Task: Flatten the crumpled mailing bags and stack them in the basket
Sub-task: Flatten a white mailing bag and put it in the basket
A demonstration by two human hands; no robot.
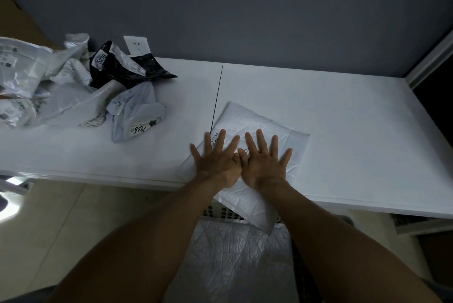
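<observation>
Head camera looks down on a white table (343, 111), its near edge crossing the frame. At its far left lies a heap of crumpled mailing bags (71, 89), grey and white with one black bag (127, 71) among them (labels read 5270 and 7936). Below the table edge stands a white basket (220, 213) holding a flattened grey bag (232, 256). A white padded bag (257, 122) lies on the table, its near corner hanging over the edge above the basket. The left hand (215, 159) and right hand (264, 161) press flat on it side by side, fingers straight and spread, gripping nothing.
</observation>
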